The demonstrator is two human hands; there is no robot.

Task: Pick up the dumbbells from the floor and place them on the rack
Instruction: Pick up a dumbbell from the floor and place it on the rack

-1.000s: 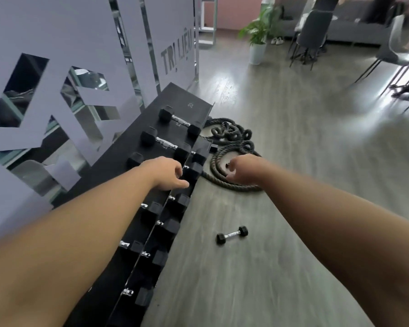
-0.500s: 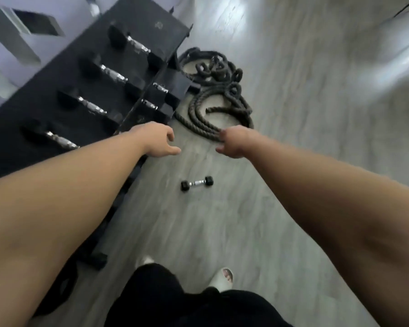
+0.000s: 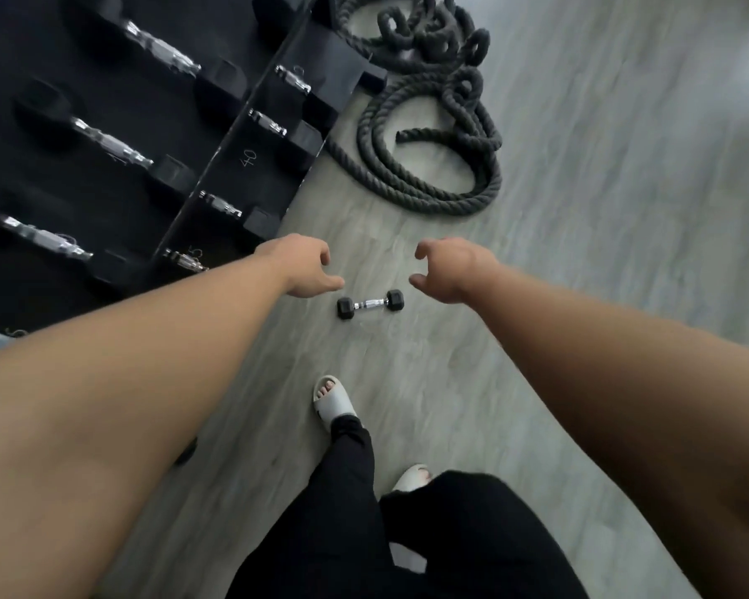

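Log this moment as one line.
stage: reaching | dumbbell: on floor, untouched | left hand: open, empty | right hand: open, empty | rack: holds other dumbbells

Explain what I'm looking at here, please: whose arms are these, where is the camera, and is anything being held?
There is no robot here. A person wears a wide-angle camera on the head, looking down, so you see their own arms from above. The left hand and right hand are both stretched out, open and empty, fingers loosely curled. Between and just below them a small dumbbell lies on the grey floor, untouched. To the left stands a black rack already holding several dumbbells with shiny handles. Beyond it lies a coiled thick rope. At the bottom are the person's black trousers and pale sandals. The job is putting floor dumbbells on the rack.
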